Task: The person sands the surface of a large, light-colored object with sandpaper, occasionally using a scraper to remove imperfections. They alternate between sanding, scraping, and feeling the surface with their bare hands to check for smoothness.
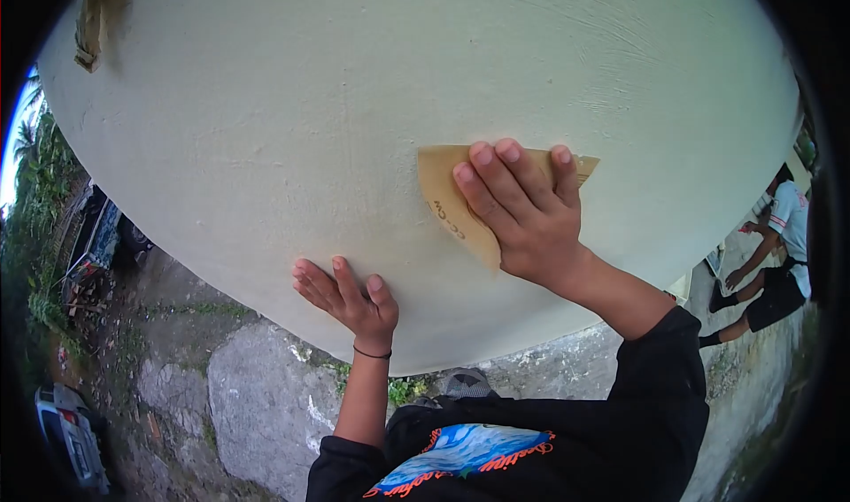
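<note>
A large pale, off-white surface [266, 148] with small bumps and scratches fills most of the head view. My right hand [527, 205] lies over a tan sheet of sandpaper [440, 188], pressing it flat to the surface, fingers spread and pointing up. Dark lettering shows on the sheet's lower left part, and its right corner sticks out past my fingers. Lower and to the left, my left hand [352, 300] rests on the same surface near its bottom edge, fingers apart and holding nothing. A thin dark band circles that wrist.
A brown, peeling strip [91, 24] hangs at the upper left. Another person [779, 254] in a light shirt bends at the far right. Rough concrete ground [257, 405] lies below, with a car [75, 440] at the lower left and plants [40, 236] above it.
</note>
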